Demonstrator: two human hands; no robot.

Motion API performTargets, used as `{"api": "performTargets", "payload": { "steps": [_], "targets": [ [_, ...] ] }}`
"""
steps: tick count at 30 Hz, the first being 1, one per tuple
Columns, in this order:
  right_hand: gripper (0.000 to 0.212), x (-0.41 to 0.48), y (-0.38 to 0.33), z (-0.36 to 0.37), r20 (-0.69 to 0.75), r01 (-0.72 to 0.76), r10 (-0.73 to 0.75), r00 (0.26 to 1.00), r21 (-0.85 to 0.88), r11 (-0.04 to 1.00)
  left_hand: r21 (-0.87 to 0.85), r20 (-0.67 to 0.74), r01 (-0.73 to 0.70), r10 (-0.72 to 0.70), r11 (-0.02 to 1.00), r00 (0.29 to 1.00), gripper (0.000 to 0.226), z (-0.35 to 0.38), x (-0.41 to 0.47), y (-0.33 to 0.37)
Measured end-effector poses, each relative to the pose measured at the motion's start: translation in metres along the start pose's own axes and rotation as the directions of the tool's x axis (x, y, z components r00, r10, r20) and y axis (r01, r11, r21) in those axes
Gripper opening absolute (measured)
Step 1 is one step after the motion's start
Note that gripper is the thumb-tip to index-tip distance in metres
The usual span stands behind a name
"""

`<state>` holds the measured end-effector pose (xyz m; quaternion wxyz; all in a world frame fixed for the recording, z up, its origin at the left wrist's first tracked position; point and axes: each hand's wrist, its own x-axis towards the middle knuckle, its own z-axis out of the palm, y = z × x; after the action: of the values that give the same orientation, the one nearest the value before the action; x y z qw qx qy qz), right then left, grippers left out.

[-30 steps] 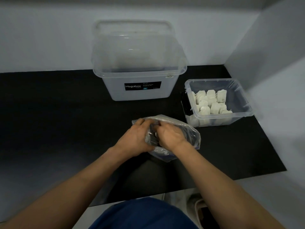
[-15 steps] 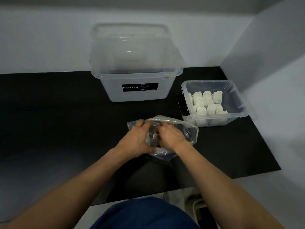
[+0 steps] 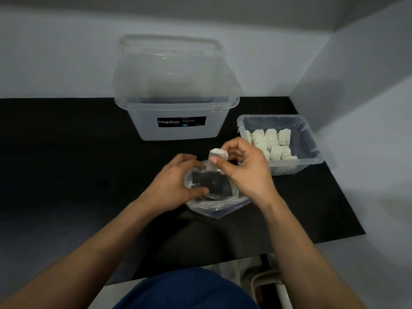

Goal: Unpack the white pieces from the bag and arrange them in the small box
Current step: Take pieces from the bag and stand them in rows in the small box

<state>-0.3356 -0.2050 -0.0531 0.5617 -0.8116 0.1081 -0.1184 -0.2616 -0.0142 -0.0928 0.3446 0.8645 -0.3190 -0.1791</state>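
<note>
1. White piece (image 3: 217, 160), held upright, is pinched between the thumb and curled fingers of the right hand (image 3: 247, 172), just above the mouth of the clear bag (image 3: 214, 206). Its lower end is hidden behind the thumb.
2. Fingers of the left hand (image 3: 171, 186) are curled round the near-left rim of the bag mouth, gripping it and holding the bag down on the black mat (image 3: 66, 152). The bag's inside looks dark, and I cannot tell what it holds.
3. To the right of the hands, near but apart, sits the small clear box (image 3: 308, 139). Rows of white pieces (image 3: 270, 141) stand packed against its left and near sides. The far-right part of its floor is bare.
4. At the back of the mat, by the rear wall, stands a large clear box (image 3: 178, 132) labelled Megabox. Open mat stretches wide to the left of the hands. On the right, a white side wall rises just beyond the small box. The mat's front edge lies close to the person's lap.
5. 0.5 s ago both hands were pressed together in the bag mouth. Now the right hand has lifted out with 1 piece and shifted toward the small box, while the left hand stays on the bag.
</note>
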Motion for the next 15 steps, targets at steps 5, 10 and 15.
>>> {"api": "performTargets", "payload": {
  "steps": [5, 10, 15],
  "targets": [
    [0.018, 0.005, -0.006, 0.001, -0.027, 0.018, -0.016, 0.999, 0.051, 0.999, -0.621, 0.002, 0.007, -0.007, 0.784, 1.0, 0.05, -0.008, 0.005, 0.029],
    [0.02, 0.003, -0.006, 0.0, 0.033, 0.003, -0.006, 0.999, 0.064, 0.998, -0.766, -0.045, 0.031, -0.102, 0.642, 0.994, 0.026, 0.0, 0.012, 0.03],
    [0.006, 0.01, -0.007, -0.019, 0.04, 0.046, -0.04, 0.998, -0.161, 0.986, -0.725, -0.004, 0.068, -0.103, 0.685, 0.995, 0.028, 0.0, 0.012, 0.025]
  ]
}}
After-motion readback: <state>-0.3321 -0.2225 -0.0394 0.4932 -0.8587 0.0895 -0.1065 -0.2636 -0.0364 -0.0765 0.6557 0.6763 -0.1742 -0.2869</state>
